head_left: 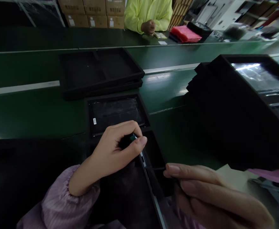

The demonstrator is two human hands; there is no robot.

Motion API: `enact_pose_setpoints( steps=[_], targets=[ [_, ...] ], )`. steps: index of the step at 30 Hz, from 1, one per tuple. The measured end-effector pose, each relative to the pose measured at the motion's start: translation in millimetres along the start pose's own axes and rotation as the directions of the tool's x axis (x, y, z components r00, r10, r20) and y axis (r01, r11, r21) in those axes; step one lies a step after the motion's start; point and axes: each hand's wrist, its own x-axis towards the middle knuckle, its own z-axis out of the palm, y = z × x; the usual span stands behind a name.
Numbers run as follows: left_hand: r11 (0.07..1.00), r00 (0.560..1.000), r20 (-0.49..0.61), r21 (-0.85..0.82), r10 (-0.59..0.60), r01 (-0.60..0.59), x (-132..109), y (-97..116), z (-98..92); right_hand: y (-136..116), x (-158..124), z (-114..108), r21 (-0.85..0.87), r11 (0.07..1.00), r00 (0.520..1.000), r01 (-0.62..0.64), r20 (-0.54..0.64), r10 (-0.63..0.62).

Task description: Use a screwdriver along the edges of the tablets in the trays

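A flat panel (149, 183) with a smooth, metallic-looking edge and an oval slot slants from 11 to 5 o'clock, low at 6 o'clock in the head view. At its upper end, the left hand (117, 154) pinches it between thumb and curled forefinger; at 3 o'clock the right hand (215, 192) holds its fingertips narrowly together, though whether they grip anything cannot be told. At 11 o'clock from the panel, a matte black tray (142, 106) cradles a wrinkled, glossy wrapped sheet (116, 111), partly hidden by the left hand, with shallow divided trays (120, 63) beyond. A tall dark stack (225, 111) blocks the green worktop (172, 135) at 2 o'clock; at 12, a co-worker in yellow (151, 12) clasps both hands.
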Motion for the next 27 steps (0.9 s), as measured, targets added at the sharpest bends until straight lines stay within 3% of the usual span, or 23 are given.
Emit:
enact_pose_setpoints(
  steps=[5, 11, 13, 16, 18, 21, 25, 27],
  targets=[
    [1.000, 1.000, 0.012, 0.013, 0.027, -0.027, -0.2, -0.6, -0.8, 21.1, -5.3, 3.9, 0.086, 0.946, 0.947, -0.312, -0.058, 0.317],
    [0.982, 0.991, 0.121, 0.173, 0.049, -0.070, 7.6, -23.3, 15.4, 58.6, 18.1, 5.1, 0.272, 0.818, 0.824, -0.507, -0.126, 0.552],
    [0.953, 0.978, 0.206, 0.300, -0.016, -0.047, 13.6, -40.0, 30.3, 70.9, 27.2, 5.7, 0.341, 0.774, 0.782, -0.534, -0.148, 0.605],
    [0.813, 0.911, 0.309, 0.581, -0.275, 0.049, 18.7, -67.1, 53.8, 92.8, 35.3, 12.4, 0.393, 0.704, 0.730, -0.591, -0.112, 0.675],
    [0.719, 0.859, 0.316, 0.691, -0.402, 0.082, 16.9, -81.2, 64.5, 110.1, 36.4, 21.9, 0.269, 0.671, 0.698, -0.691, 0.008, 0.716],
    [0.695, 0.863, 0.297, 0.715, -0.409, 0.083, 7.8, -90.6, 70.1, 134.5, 35.5, 42.6, 0.003, 0.648, 0.640, -0.762, 0.166, 0.751],
    [0.692, 0.873, 0.290, 0.718, -0.393, 0.073, -4.7, -79.1, 59.7, 150.9, 42.9, 73.9, -0.208, 0.636, 0.613, -0.743, 0.171, 0.771],
    [0.699, 0.855, 0.323, 0.712, -0.406, 0.064, -7.2, -65.9, 45.7, 154.6, 53.0, 86.7, -0.291, 0.624, 0.603, -0.726, 0.167, 0.780]
  ],
)
